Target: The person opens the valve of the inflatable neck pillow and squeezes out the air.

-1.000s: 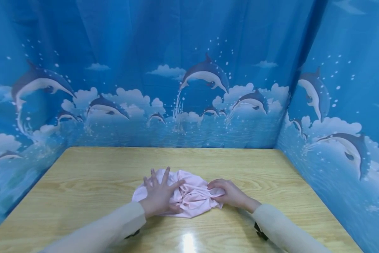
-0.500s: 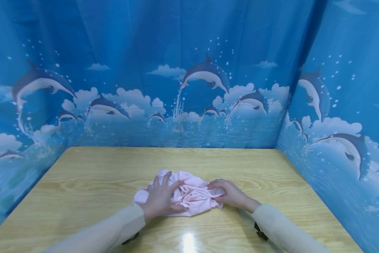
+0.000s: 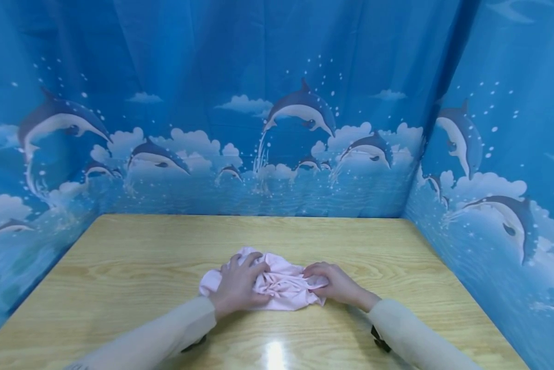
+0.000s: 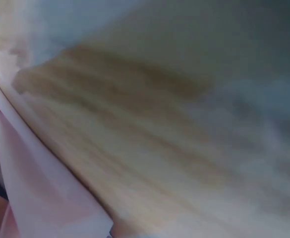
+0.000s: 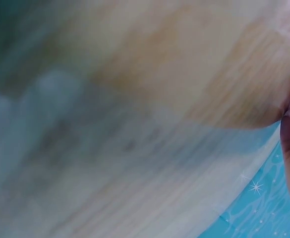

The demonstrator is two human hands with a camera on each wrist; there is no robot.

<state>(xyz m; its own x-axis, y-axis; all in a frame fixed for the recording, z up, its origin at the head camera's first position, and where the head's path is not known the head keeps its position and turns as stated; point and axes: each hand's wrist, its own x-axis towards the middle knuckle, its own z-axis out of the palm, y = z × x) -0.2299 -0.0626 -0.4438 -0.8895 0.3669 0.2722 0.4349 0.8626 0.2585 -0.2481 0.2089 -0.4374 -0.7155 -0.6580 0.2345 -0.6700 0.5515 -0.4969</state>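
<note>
Head view: a crumpled pink cloth [image 3: 286,282] lies on a wood-grain table [image 3: 133,267], near the middle and toward the person. The left hand [image 3: 236,285] rests on its left part, the bent fingers slightly apart and gripping a bunch of the fabric. The right hand [image 3: 338,283] pinches the cloth's right end between thumb and fingers. Creases run across the stretch between the hands. Both arms wear pale sleeves [image 3: 411,331], with something dark at each wrist. Around the table hangs a blue curtain [image 3: 203,61] printed with dolphins [image 3: 300,105], clouds and sea. A bright reflection shines on the tabletop's near side.

Left wrist view: mostly blurred wood grain — a smooth fold of cloth fills the lower left, beside a sliver of hand; its fingers cannot be made out here.

Right wrist view: also blurred — at the right edge, fingertips meet the cloth, and curtain shows below the table's edge.
</note>
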